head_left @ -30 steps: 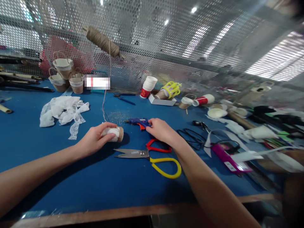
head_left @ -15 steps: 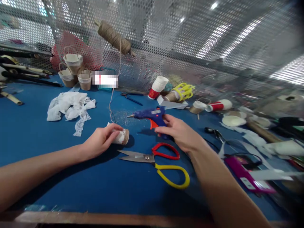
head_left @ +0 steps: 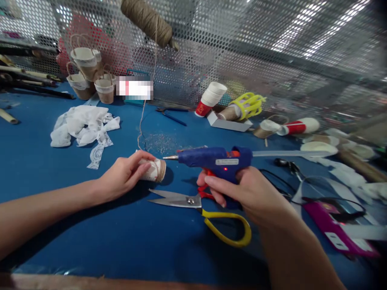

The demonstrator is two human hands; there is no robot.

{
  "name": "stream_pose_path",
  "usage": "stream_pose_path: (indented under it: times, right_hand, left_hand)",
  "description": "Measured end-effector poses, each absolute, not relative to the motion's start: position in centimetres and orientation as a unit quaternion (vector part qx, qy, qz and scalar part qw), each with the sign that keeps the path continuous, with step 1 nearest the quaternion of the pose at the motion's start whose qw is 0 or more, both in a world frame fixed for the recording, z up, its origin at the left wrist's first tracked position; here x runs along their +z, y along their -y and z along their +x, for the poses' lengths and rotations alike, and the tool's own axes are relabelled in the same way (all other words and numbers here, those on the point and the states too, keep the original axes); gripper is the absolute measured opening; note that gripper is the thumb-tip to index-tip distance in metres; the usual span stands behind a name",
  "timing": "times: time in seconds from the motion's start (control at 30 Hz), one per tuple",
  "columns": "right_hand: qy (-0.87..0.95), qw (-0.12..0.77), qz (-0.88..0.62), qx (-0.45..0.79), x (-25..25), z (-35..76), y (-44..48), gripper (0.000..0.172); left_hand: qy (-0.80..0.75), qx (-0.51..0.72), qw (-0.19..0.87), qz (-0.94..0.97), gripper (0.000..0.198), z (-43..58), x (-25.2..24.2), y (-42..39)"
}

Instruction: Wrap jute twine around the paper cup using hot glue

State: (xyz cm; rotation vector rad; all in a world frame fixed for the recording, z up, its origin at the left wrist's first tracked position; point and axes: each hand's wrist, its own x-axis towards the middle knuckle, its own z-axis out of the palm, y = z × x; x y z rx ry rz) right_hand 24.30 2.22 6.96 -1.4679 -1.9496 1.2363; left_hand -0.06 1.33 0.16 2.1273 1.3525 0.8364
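Observation:
My left hand (head_left: 128, 171) is closed around a small paper cup (head_left: 155, 171) lying on its side, its rim wrapped with brown twine. From the cup a strand of twine (head_left: 142, 121) runs up to a spool (head_left: 148, 22). In my right hand (head_left: 232, 185) is a blue hot glue gun (head_left: 208, 156), fingers wrapped round its grip by the red trigger. Its metal nozzle points left, close to the cup's twine end; whether they touch I cannot tell. Below lie scissors (head_left: 190, 201) with slightly parted blades, the red handle partly hidden by my right hand.
White lace fabric (head_left: 84, 127) lies at left, before several small twine-handled baskets (head_left: 105, 90). Pliers (head_left: 172, 114), stacked paper cups (head_left: 211, 98) and a yellow plastic holder (head_left: 249, 105) stand along the mesh panel. A purple power strip (head_left: 335, 227) with cables lies at right.
My right hand has brought the glue gun lower and nearer, levelling it with its nozzle close to the cup. My left hand still holds the cup. The view has shifted slightly.

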Motion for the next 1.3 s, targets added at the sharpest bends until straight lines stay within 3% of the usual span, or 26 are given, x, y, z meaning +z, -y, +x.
stream_pose_path:
  times: [0.23,0.43,0.67,0.83,1.07,1.3]
  right_hand:
    - [0.844,0.183,-0.478,0.161,6.4,24.1,-1.4,0.018]
    - [0.933,0.111,-0.314,-0.137,5.3,24.9,-1.0,0.034]
    - [0.925,0.067,-0.276,-0.252,4.7,25.0,-0.8,0.028]
    - [0.924,0.112,-0.266,-0.251,4.4,24.8,-0.6,0.026]
    - [0.876,0.165,-0.452,0.027,5.2,23.6,-0.3,0.026]
    - [0.848,0.180,-0.479,0.137,5.7,23.6,0.0,0.019]
  left_hand:
    - [-0.486,0.307,0.267,0.774,0.029,-0.3,0.1,-1.4]
    - [-0.481,0.311,0.260,0.777,0.028,-0.2,0.2,-1.4]
    - [-0.485,0.312,0.248,0.778,0.027,-0.2,0.1,-1.4]
    - [-0.485,0.307,0.245,0.781,0.027,-0.3,0.1,-1.4]
    - [-0.492,0.307,0.237,0.779,0.027,-0.2,0.0,-1.4]
    - [-0.493,0.310,0.225,0.781,0.027,-0.2,0.0,-1.4]
